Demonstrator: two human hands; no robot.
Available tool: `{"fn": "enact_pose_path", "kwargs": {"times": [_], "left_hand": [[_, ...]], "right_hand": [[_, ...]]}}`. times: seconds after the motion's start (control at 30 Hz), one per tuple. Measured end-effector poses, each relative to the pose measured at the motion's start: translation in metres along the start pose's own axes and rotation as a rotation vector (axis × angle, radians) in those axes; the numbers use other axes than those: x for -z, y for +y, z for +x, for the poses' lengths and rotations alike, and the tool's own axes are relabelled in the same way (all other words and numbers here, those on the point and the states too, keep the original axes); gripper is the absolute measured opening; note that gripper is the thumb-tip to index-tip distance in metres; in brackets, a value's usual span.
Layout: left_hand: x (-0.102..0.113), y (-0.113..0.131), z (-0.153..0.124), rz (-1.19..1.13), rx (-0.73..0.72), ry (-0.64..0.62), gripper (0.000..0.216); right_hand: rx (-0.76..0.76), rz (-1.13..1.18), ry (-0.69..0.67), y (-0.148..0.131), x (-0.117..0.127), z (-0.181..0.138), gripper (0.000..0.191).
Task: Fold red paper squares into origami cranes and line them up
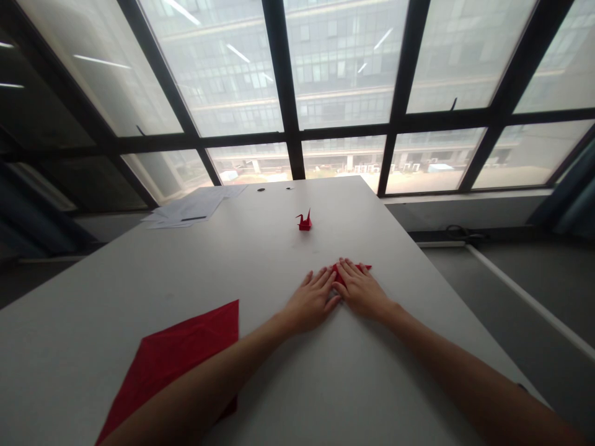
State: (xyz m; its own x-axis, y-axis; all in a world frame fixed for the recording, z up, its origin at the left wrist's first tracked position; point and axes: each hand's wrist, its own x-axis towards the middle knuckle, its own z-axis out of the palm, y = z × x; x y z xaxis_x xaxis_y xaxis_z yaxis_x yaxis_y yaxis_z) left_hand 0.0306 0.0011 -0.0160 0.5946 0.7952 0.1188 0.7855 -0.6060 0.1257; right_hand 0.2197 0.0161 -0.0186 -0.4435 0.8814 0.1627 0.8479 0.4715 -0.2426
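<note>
A small folded piece of red paper lies flat on the white table, mostly covered by my fingers, with one pointed tip showing on the right. My right hand presses down on it with fingers stretched out. Beside it, my left hand lies flat with fingers spread, its fingertips at the paper's left edge. The two hands meet near the thumbs. Beyond them stands a finished red origami crane. Under my left forearm is a large red sheet of paper, partly hidden by the arm.
White papers with a dark strip on them lie at the table's far left. The white table ends at a right edge, with floor and a pale rail beyond. Large dark-framed windows stand behind, and a blue curtain hangs at left.
</note>
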Motion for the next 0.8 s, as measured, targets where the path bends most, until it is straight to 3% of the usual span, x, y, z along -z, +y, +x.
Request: {"fn": "enact_pose_path", "kwargs": {"times": [0.43, 0.6, 0.7, 0.8], "left_hand": [[0.002, 0.000, -0.001, 0.012, -0.001, -0.035, 0.069], [0.003, 0.000, 0.000, 0.003, 0.005, -0.045, 0.069], [0.002, 0.000, 0.000, 0.000, 0.006, -0.045, 0.069], [0.001, 0.000, 0.000, 0.006, 0.001, -0.029, 0.069]], "right_hand": [[-0.235, -0.112, -0.025, 0.028, 0.004, 0.000, 0.067], [-0.363, -0.082, 0.143, 0.034, 0.004, 0.002, 0.065], [-0.243, -0.014, 0.274, 0.029, 0.007, 0.004, 0.059], [0.009, 0.064, 0.225, 0.021, 0.008, 0.004, 0.055]]}}
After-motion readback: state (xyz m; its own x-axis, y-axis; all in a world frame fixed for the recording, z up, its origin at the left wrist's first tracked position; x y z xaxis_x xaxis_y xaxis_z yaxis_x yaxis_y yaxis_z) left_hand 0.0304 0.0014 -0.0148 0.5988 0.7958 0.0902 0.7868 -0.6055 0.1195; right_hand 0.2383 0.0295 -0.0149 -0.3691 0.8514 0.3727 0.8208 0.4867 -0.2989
